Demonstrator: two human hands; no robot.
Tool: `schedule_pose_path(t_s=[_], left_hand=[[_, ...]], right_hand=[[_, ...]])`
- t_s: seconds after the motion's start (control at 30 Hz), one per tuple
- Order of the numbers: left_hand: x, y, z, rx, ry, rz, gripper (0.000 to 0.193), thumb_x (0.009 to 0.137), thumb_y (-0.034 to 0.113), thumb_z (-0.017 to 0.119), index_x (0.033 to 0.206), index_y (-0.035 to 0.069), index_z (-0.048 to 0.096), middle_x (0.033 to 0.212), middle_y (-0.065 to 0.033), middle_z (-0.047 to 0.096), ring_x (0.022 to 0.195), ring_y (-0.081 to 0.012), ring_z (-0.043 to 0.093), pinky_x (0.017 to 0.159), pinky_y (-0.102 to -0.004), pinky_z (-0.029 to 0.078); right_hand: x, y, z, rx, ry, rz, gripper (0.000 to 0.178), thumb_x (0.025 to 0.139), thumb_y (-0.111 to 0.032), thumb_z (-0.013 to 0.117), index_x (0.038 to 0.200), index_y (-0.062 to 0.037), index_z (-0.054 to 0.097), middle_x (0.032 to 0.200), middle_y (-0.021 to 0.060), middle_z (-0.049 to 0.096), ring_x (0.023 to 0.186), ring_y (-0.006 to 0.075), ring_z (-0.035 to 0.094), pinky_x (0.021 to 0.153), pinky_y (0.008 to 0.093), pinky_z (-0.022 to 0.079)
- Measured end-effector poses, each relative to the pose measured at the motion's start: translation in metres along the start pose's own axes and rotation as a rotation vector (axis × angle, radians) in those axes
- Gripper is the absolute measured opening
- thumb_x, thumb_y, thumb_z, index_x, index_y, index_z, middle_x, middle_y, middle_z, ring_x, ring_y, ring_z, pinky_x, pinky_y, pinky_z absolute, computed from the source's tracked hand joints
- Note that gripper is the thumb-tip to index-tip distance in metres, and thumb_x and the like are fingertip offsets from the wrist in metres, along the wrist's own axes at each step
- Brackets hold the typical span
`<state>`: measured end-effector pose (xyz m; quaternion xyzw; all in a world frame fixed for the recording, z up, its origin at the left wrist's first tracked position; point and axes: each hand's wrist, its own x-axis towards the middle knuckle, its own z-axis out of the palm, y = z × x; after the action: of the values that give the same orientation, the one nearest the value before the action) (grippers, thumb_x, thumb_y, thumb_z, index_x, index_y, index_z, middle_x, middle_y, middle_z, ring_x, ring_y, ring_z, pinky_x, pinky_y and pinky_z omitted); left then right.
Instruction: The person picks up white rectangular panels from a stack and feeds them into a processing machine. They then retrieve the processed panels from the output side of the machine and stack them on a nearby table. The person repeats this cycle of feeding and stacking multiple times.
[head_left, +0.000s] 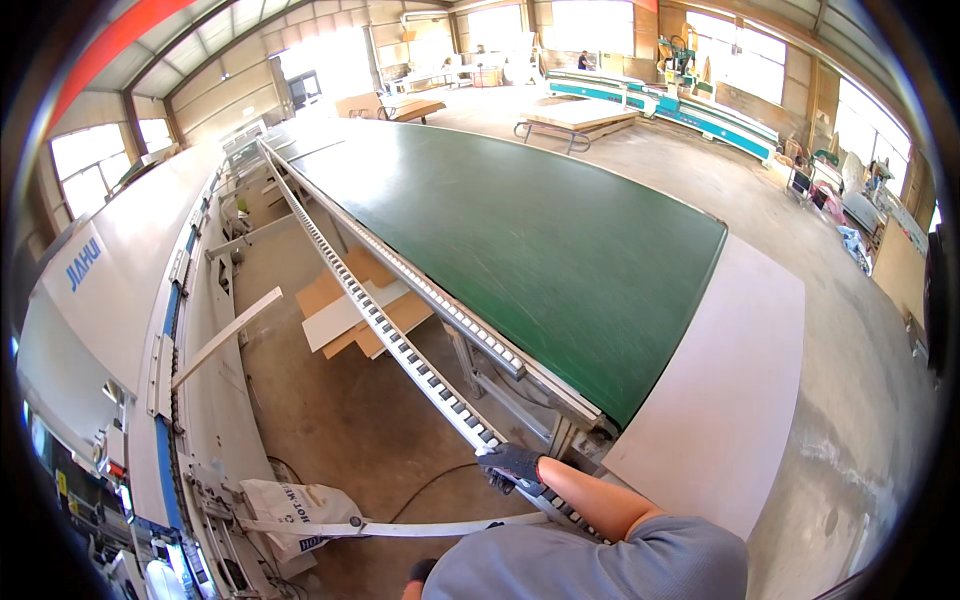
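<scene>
My right hand [510, 466], in a dark work glove, is closed over the near part of a long roller rail [385, 328]. The rail is pale, lined with small dark-and-white rollers, and runs away toward the far left. Its nearest end passes under my forearm. Only a dark glove and a bit of skin of my left hand [423, 571] show at the lower edge, beside my grey shirt; its fingers are hidden. Right of the rail stands a wide green conveyor belt [540, 250], with a second roller strip [440, 305] along its side.
At the left runs a long white machine [125, 290]. A pale bar [228, 338] juts from it; a white sack [300, 510] lies at its foot. Boards [335, 318] lie on the floor under the rail. A pale panel [735, 370] adjoins the belt's near end. Farther off are board stacks [580, 115].
</scene>
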<state>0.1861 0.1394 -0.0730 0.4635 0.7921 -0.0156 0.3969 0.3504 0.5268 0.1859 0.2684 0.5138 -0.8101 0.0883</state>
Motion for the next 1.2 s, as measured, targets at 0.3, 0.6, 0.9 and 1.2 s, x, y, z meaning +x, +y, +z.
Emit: schedule_pose_path(t_s=[0.3, 0.6, 0.9, 1.2], left_hand=[[-0.005, 0.011, 0.038, -0.229, -0.001, -0.097, 0.033, 0.084, 0.034, 0.056, 0.1, 0.01, 0.073, 0.108, -0.0181, 0.068, 0.103, -0.0361, 0.063, 0.088, -0.0436, 0.049], [-0.058, 0.007, 0.077, -0.388, 0.105, -0.204, 0.036, 0.084, 0.037, 0.057, 0.102, 0.01, 0.072, 0.108, -0.0183, 0.068, 0.103, -0.0361, 0.063, 0.088, -0.043, 0.049], [-0.044, 0.03, 0.056, -0.471, 0.134, -0.296, 0.047, 0.084, 0.048, 0.056, 0.106, 0.01, 0.072, 0.11, -0.0183, 0.067, 0.106, -0.0349, 0.063, 0.089, -0.0415, 0.048], [-0.028, 0.02, 0.065, -0.459, 0.205, -0.207, 0.035, 0.081, 0.038, 0.057, 0.093, 0.009, 0.072, 0.101, -0.0207, 0.068, 0.093, -0.0367, 0.066, 0.078, -0.0456, 0.05]], right_hand=[[-0.008, -0.011, -0.01, 0.0, -0.118, 0.092, 0.03, 0.091, -0.037, 0.062, 0.082, -0.0089, 0.057, 0.066, 0.0072, 0.057, 0.051, 0.0197, 0.057, 0.046, 0.0347, 0.048], [-0.003, 0.001, -0.006, -0.033, -0.091, 0.023, 0.03, 0.092, -0.034, 0.062, 0.083, -0.0055, 0.058, 0.067, 0.0079, 0.06, 0.05, 0.0181, 0.058, 0.047, 0.0334, 0.05], [-0.009, -0.004, -0.005, -0.08, -0.053, 0.005, 0.03, 0.09, -0.033, 0.063, 0.083, -0.0039, 0.058, 0.066, 0.009, 0.06, 0.049, 0.0182, 0.058, 0.047, 0.0328, 0.049], [-0.013, -0.009, 0.002, -0.079, -0.02, 0.003, 0.028, 0.09, -0.031, 0.064, 0.083, -0.0049, 0.058, 0.065, 0.0072, 0.059, 0.048, 0.0176, 0.057, 0.045, 0.0326, 0.047]])
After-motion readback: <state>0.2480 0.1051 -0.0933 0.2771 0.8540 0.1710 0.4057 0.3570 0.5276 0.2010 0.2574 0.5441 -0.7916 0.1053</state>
